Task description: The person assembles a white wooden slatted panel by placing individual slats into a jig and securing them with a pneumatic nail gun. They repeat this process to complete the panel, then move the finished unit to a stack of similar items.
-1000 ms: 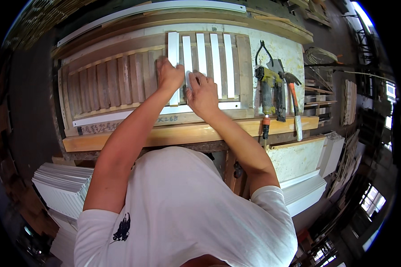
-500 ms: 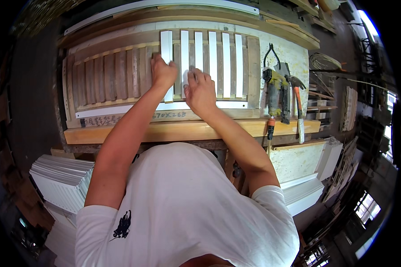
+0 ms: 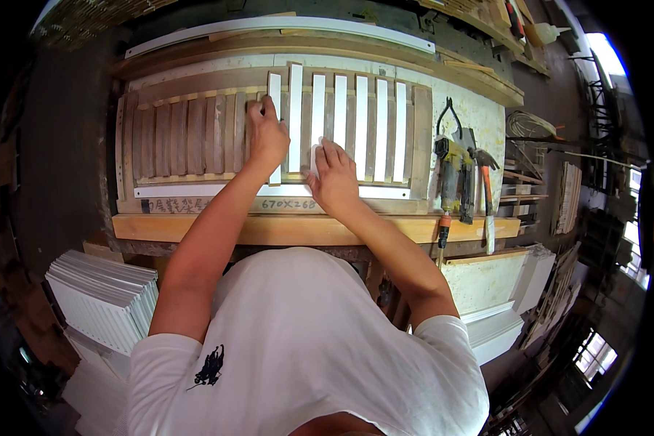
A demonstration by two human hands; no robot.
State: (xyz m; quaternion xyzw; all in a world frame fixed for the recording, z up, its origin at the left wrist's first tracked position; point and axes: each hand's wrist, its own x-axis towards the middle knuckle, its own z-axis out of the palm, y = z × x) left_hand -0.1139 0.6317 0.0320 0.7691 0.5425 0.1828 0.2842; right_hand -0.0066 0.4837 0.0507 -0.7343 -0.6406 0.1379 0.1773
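A wooden slotted jig point(image 3: 423, 138) lies on the bench in front of me, and several white slats stand upright across its right half. My left hand point(image 3: 270, 142) is closed on the leftmost white slat point(image 3: 275, 86), its fingers pinching the slat's left side. Just right of it, another white slat point(image 3: 295, 116) sits with its far end higher than its neighbours. My right hand point(image 3: 334, 174) rests, fingers stretched, on the near part of the third slat point(image 3: 318, 109). Along the jig's near side runs a white rail point(image 3: 370, 193), partly hidden by my forearms.
Right of the jig lie pincers point(image 3: 449, 112), a yellow-and-black power tool point(image 3: 454, 174) with a hose, and an orange-handled hammer point(image 3: 487, 182). Another white rail point(image 3: 283, 25) lies beyond. White slats are stacked point(image 3: 105, 298) at lower left; pale panels point(image 3: 494, 330) stand at lower right.
The two slats held together by my left hand are now apart, one set in the jig to the right. My right hand has slid toward me along a slat. The whole view has shifted slightly.
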